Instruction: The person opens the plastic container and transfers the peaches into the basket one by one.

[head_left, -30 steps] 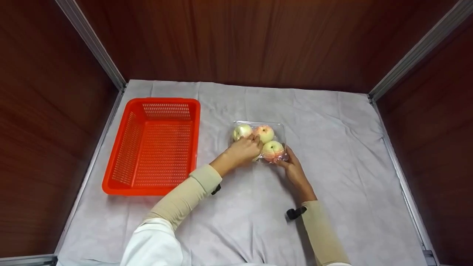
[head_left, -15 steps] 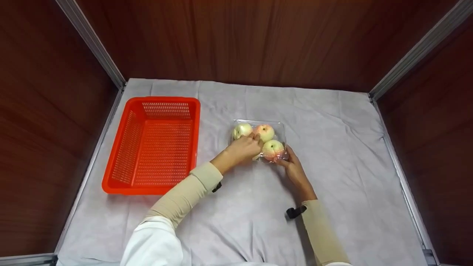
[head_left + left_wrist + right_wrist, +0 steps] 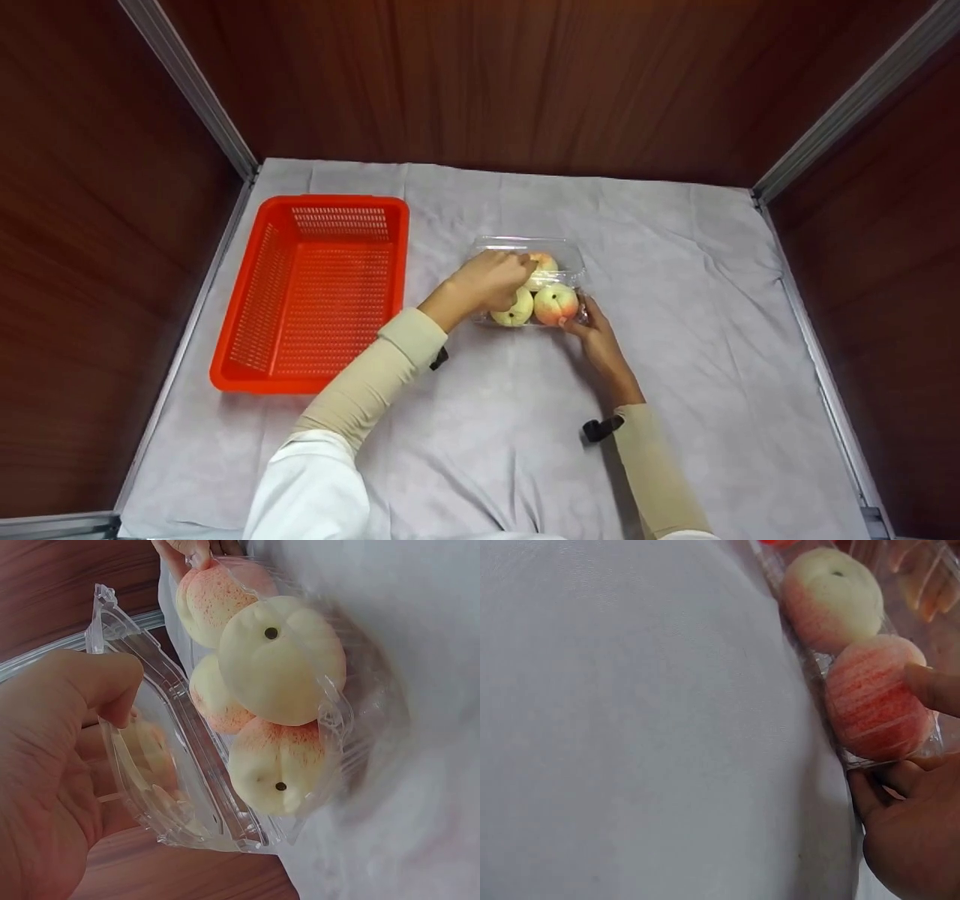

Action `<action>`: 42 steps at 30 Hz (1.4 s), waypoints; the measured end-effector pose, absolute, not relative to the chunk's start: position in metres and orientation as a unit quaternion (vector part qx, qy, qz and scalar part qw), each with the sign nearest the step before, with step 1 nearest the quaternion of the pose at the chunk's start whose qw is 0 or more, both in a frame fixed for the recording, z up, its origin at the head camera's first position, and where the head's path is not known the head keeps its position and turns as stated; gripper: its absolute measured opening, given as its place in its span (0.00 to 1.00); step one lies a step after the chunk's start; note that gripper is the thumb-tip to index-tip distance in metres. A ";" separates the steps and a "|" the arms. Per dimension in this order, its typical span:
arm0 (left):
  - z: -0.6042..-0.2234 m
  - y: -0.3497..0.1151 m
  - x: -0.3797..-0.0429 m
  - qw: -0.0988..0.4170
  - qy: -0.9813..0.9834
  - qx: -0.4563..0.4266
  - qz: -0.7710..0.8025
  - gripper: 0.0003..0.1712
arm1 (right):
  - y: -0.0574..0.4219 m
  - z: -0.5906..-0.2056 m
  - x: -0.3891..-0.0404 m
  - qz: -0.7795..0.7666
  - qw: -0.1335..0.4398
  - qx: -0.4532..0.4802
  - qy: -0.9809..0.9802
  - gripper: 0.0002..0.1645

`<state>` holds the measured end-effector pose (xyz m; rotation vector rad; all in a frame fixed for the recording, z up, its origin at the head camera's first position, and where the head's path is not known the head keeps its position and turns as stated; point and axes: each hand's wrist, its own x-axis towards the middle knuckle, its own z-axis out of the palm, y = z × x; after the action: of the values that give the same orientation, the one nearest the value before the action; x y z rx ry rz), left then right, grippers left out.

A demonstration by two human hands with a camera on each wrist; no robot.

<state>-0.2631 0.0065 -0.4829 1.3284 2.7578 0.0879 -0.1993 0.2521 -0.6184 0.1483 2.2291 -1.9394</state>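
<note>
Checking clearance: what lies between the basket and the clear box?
In the head view, the left arm crosses the near part of that gap; farther back, only bare cloth lies between basket and box.

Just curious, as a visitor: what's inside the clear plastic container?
Four cream peaches with pink blush; the left hand holds the lid raised. Their undersides, and whatever lies beneath them, are covered and can't be seen.

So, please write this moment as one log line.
left hand: grips open lid; right hand: holds box; four peaches: in box; red basket: left of box
</note>
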 end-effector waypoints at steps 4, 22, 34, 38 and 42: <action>-0.483 0.007 -0.263 0.018 0.900 0.434 0.026 0.23 | 0.252 -0.619 -0.199 -0.657 0.084 0.041 0.748 0.48; -0.483 0.001 -0.267 0.001 0.899 0.434 0.050 0.26 | 0.251 -0.622 -0.197 -0.662 0.082 0.038 0.744 0.47; -0.476 0.001 -0.272 0.008 0.907 0.411 0.090 0.25 | 0.251 -0.620 -0.196 -0.653 0.082 0.044 0.752 0.47; -0.473 0.001 -0.273 -0.009 0.910 0.405 0.085 0.21 | 0.251 -0.619 -0.198 -0.654 0.082 0.043 0.750 0.48; -0.470 0.001 -0.274 -0.028 0.912 0.402 0.078 0.22 | 0.251 -0.617 -0.199 -0.642 0.081 0.040 0.762 0.48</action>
<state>-0.2742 0.0009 -0.4699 1.2868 2.9162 0.2495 -0.1987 0.2510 -0.6168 0.1210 2.2768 -1.9179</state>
